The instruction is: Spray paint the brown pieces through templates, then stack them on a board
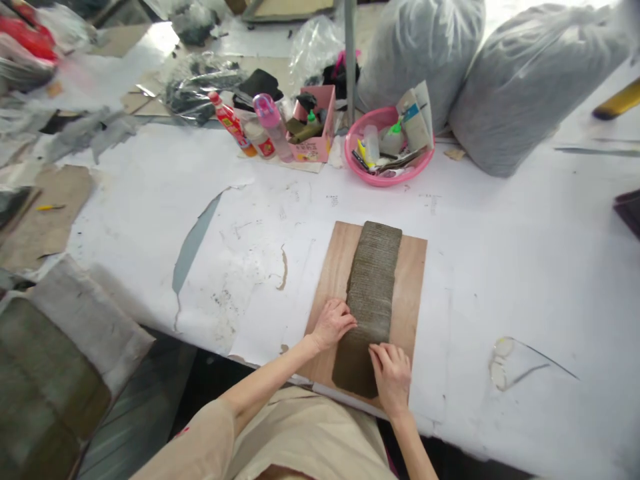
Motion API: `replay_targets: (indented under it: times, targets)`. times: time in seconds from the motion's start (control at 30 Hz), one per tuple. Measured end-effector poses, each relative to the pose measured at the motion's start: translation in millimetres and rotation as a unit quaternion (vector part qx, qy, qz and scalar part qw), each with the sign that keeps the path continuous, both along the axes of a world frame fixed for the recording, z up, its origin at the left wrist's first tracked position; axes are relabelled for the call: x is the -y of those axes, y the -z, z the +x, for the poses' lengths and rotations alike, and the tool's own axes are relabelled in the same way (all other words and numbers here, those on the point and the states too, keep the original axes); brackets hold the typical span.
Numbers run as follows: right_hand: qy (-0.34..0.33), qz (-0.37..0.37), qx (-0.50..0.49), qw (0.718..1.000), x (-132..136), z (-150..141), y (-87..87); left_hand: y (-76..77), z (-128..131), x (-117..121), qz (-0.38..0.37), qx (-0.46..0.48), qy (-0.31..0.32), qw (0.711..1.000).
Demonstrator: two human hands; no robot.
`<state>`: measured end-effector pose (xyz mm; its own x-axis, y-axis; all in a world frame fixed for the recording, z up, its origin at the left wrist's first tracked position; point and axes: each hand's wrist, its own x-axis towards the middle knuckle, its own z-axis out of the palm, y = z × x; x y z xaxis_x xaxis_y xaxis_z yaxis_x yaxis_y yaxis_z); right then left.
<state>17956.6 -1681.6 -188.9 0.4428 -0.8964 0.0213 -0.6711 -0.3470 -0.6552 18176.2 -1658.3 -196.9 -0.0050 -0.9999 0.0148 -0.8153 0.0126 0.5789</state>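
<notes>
A long grey-brown piece of ribbed fabric (374,280) lies lengthwise over a wooden board (326,267) at the table's front edge. Its near end looks darker and smoother, with a faint line where the ribbing stops; whether that is a fold I cannot tell. My left hand (334,325) is closed, fingertips pinched at the fabric's left edge near that line. At the right edge, slightly nearer to me, my right hand (393,375) also pinches the fabric between thumb and fingers. The board shows on both sides of the strip.
Eyeglasses (500,363) lie on the white table covering (480,267) to the right. Along the back stand a pink basket (356,175) of supplies, a pink box (327,123), bottles and large stuffed bags (525,87). The covering is torn (197,240) at left. Stacked dark sheets (45,380) sit lower left.
</notes>
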Motion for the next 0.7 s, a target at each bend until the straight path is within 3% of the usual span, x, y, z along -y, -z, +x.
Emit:
replay_targets:
  times: [0.07, 0.17, 0.33, 0.5, 0.6, 0.7]
  targets:
    - [-0.067, -0.055, -0.043, 0.995, -13, -7, 7.0, 1.6, 0, -2, -0.006, 0.002, 0.002, 1.0]
    - [-0.107, -0.101, -0.068, 0.987, -22, -15, 15.0, 3.3, -1, -3, -0.011, -0.034, -0.012, 0.999]
    - [-0.112, -0.145, -0.063, 0.981, -21, -19, 25.2, 2.0, 6, -5, -0.035, -0.117, -0.138, 0.983]
    - [-0.106, -0.109, -0.006, 0.988, -14, -23, 28.3, -5.2, 14, -22, -0.03, -0.145, -0.217, 0.965]
    - [-0.016, -0.069, -0.022, 0.997, 3, -38, 17.1, -11.2, 9, -49, -0.012, -0.168, -0.226, 0.959]
    - [0.191, -0.051, -0.127, 0.972, 36, -68, 4.0, -7.8, 15, -72, 0.017, -0.158, -0.243, 0.957]
